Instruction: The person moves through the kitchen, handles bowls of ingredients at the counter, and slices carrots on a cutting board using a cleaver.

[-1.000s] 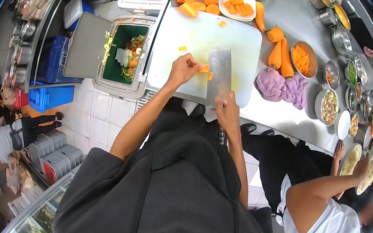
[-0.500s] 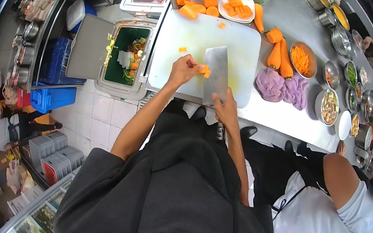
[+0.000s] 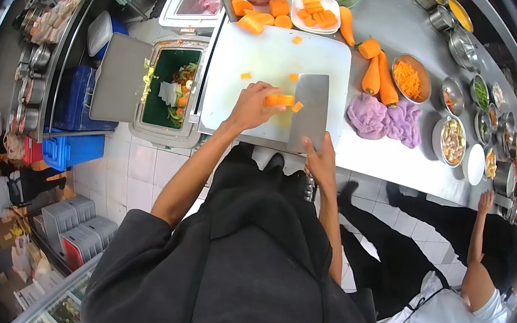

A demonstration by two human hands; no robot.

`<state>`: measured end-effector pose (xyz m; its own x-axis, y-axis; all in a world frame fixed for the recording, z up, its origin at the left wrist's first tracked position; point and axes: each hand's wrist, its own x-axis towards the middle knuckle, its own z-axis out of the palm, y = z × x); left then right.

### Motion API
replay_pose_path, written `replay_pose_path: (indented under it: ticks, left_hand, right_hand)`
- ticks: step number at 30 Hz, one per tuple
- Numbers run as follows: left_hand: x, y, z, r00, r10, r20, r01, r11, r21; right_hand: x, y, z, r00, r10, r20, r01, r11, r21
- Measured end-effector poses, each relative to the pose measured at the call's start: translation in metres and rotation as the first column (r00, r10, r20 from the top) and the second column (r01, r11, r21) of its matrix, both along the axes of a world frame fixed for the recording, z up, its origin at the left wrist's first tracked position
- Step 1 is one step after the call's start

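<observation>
Item: right hand (image 3: 321,160), closed about the rear of a cleaver (image 3: 312,113). Item: left hand (image 3: 256,106), drawn to a pinch, fingers on a carrot block (image 3: 281,100) above the white cutting board (image 3: 237,51). Item: a small cut piece (image 3: 297,107) between block and blade; whether it touches the steel, I cannot tell from here. Method, in my judgement: fingertips curled well back from the edge, blade square to the board, even thickness each time, stray bits (image 3: 245,75) kept out from underneath. Farther off: a purple cloth (image 3: 367,117) on the table (image 3: 395,161); whole carrots (image 3: 372,78) beyond; beside them, a bowl (image 3: 424,85) of shreds; farthest, a white dish (image 3: 316,30) of carrot pieces.
</observation>
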<state>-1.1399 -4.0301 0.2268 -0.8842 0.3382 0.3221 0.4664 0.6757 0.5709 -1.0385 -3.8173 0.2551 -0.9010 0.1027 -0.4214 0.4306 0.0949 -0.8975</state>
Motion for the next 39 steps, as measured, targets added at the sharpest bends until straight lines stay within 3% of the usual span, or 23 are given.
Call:
replay_pose_path:
  ticks: [3, 7, 9, 16, 19, 21, 25, 27, 28, 31, 33, 34, 36, 37, 39]
  left_hand:
    - [-0.005, -0.001, -0.002, 0.989, -0.07, 0.128, 0.079, 0.995, -0.067]
    - [-0.007, 0.005, 0.004, 0.989, -0.084, 0.12, 0.097, 0.989, -0.108]
    - [-0.008, 0.008, 0.003, 0.994, -0.082, 0.073, 0.082, 0.997, 0.006]
    - [-0.012, 0.018, -0.003, 0.999, -0.023, 0.031, 0.021, 0.998, 0.065]
    - [-0.022, 0.012, 0.002, 0.988, -0.078, 0.134, 0.073, 0.996, 0.041]
    - [-0.036, 0.008, 0.005, 0.926, -0.222, 0.306, 0.203, 0.975, 0.093]
    - [-0.062, 0.004, 0.008, 0.891, -0.348, 0.292, 0.368, 0.93, -0.014]
    - [-0.071, 0.007, 0.013, 0.803, -0.389, 0.451, 0.301, 0.918, 0.256]
    - [-0.074, 0.009, 0.016, 0.802, -0.395, 0.449, 0.308, 0.917, 0.255]
    - [-0.087, 0.018, 0.016, 0.843, -0.28, 0.459, 0.207, 0.957, 0.202]
    - [-0.097, 0.028, 0.003, 0.921, -0.282, 0.27, 0.268, 0.959, 0.088]
    - [-0.092, 0.037, 0.003, 0.919, -0.286, 0.271, 0.272, 0.958, 0.089]
    - [-0.077, 0.062, 0.006, 0.99, -0.14, 0.012, 0.14, 0.974, -0.179]
    - [-0.065, 0.073, 0.006, 0.988, -0.124, 0.096, 0.143, 0.961, -0.235]
    - [-0.056, 0.087, -0.006, 0.998, -0.058, 0.005, 0.056, 0.944, -0.325]
  right_hand:
    - [0.006, 0.012, 0.004, 1.0, 0.006, 0.024, -0.007, 0.999, 0.037]
    - [0.011, 0.022, 0.004, 0.998, -0.063, 0.007, 0.063, 0.998, 0.017]
    - [0.014, 0.026, 0.005, 0.996, -0.086, 0.014, 0.086, 0.996, 0.011]
    - [0.024, 0.031, -0.001, 0.99, -0.144, 0.012, 0.144, 0.988, -0.056]
    - [0.025, 0.034, 0.003, 0.988, -0.156, 0.016, 0.157, 0.986, -0.051]
    - [0.025, 0.037, 0.004, 0.987, -0.159, 0.022, 0.16, 0.986, -0.043]
    - [0.024, 0.042, 0.005, 0.99, -0.14, 0.0, 0.14, 0.989, -0.048]
    - [0.025, 0.044, 0.005, 0.991, -0.134, 0.002, 0.134, 0.989, -0.067]
    - [0.024, 0.045, 0.004, 0.992, -0.126, -0.002, 0.126, 0.99, -0.067]
    - [0.017, 0.045, -0.005, 0.994, -0.105, -0.037, 0.104, 0.994, -0.031]
    - [0.008, 0.042, -0.006, 0.993, -0.097, -0.065, 0.097, 0.995, 0.006]
    - [0.001, 0.039, -0.003, 0.996, -0.088, -0.035, 0.089, 0.995, 0.044]
    - [-0.011, 0.034, 0.001, 0.997, -0.079, -0.01, 0.08, 0.993, 0.083]
    - [-0.016, 0.031, 0.003, 0.997, -0.078, -0.011, 0.079, 0.993, 0.088]
    - [-0.02, 0.027, 0.009, 0.995, -0.095, -0.035, 0.097, 0.994, 0.044]
